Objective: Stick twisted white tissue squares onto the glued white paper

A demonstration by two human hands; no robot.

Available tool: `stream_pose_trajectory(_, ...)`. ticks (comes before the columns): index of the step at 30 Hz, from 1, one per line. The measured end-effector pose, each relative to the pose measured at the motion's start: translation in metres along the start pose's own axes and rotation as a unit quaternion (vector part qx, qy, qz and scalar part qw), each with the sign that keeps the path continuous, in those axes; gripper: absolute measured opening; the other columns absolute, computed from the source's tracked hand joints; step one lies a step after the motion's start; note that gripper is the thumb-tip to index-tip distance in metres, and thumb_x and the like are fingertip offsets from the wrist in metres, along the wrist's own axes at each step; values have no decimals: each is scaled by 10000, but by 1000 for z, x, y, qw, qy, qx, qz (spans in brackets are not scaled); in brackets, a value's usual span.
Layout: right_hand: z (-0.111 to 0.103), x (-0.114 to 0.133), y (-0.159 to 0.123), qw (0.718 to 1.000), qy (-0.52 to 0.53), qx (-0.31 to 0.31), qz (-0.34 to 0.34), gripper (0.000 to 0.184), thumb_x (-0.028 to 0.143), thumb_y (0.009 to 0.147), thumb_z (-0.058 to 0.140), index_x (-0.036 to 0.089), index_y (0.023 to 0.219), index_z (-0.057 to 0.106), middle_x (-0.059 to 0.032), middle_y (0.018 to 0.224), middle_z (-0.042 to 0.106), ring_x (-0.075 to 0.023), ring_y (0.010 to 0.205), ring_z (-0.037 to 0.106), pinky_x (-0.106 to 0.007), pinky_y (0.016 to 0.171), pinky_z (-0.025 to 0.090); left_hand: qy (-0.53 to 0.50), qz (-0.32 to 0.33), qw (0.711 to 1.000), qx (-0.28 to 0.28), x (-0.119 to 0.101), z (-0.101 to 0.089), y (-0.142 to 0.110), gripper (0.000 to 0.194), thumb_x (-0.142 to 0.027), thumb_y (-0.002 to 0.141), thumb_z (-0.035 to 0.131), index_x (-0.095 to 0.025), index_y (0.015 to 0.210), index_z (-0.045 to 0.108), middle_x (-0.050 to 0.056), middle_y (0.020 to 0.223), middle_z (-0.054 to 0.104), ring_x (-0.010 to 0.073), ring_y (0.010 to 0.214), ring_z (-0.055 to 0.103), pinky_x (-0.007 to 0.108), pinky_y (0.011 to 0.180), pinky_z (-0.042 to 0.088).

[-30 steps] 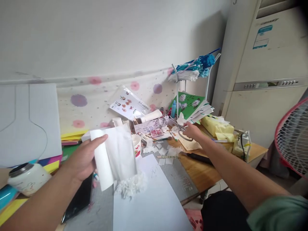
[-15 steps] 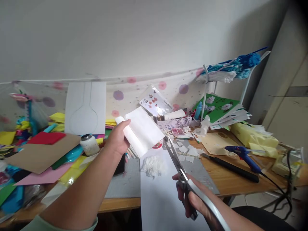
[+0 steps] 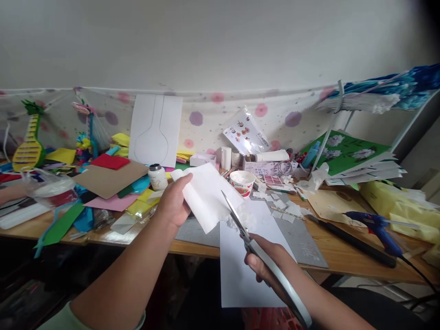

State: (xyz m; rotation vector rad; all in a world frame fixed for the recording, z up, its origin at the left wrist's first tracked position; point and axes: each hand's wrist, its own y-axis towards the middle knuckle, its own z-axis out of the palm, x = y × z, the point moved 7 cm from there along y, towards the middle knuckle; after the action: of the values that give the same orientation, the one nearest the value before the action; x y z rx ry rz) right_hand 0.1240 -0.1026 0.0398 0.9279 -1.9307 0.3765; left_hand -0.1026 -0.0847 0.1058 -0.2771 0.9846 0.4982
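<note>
My left hand (image 3: 175, 199) is closed on the left side of a white sheet of soft-looking paper (image 3: 209, 195), thumb on top, holding it up above the table. My right hand (image 3: 263, 259) grips a pair of scissors (image 3: 245, 231) by the handles. One long blade lies in front of the paper's right part, pointing up and left; the other blade cannot be made out, perhaps behind the sheet. Below the paper, a white fluffy heap (image 3: 245, 219) rests on a larger white sheet (image 3: 252, 275), which overhangs the table's front edge.
Behind the paper stand a paper bowl (image 3: 242, 182) and a white jar (image 3: 157, 177). Paper scraps (image 3: 278, 201) lie on the grey mat (image 3: 311, 243). To the right are a blue glue gun (image 3: 374, 229) and a black rod-like tool (image 3: 354, 240). Coloured sheets (image 3: 110, 176) pile up leftward.
The view has swung left, bringing a pineapple-shaped craft into sight. The scissor blades, spread apart before beside the paper's edge, now overlap the sheet. The paper's rolled left edge looks flatter.
</note>
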Motion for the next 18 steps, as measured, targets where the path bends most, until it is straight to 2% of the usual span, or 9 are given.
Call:
stream_pose_trajectory(5, 14, -12, 14, 999, -29, 8, 20, 505, 632, 853, 445, 177, 1046, 552, -4, 677, 540, -145, 597, 511, -255, 553, 393, -45, -17, 999, -9, 14, -26, 1, 242, -192, 817, 585, -141, 1048, 633, 116, 1123, 681, 265, 1034, 647, 370, 871, 553)
stream_pose_trajectory(10, 19, -21, 22, 997, -38, -6, 74, 564, 676, 789, 513, 163, 1019, 563, 34, 579, 446, -135, 544, 463, -249, 511, 350, -58, -40, 997, 6, 18, -35, 7, 323, -216, 823, 580, -157, 1140, 611, 119, 1131, 681, 271, 1045, 641, 381, 869, 547)
stream_pose_trajectory(15, 23, -10, 25, 999, -29, 23, 36, 527, 636, 871, 397, 176, 1110, 491, -28, 778, 574, -165, 679, 542, -279, 625, 425, -53, -50, 997, 17, 17, -40, 14, 372, -239, 827, 570, -146, 1187, 591, 133, 1122, 684, 285, 1009, 658, 414, 886, 536)
stream_pose_trajectory(18, 26, -6, 29, 999, -24, 43, 17, 505, 604, 895, 372, 190, 1169, 466, -51, 857, 594, -197, 800, 566, -299, 709, 449, -54, -48, 997, 26, 17, -43, 15, 365, -218, 803, 590, -164, 1164, 605, 113, 1108, 694, 278, 1010, 661, 401, 899, 534)
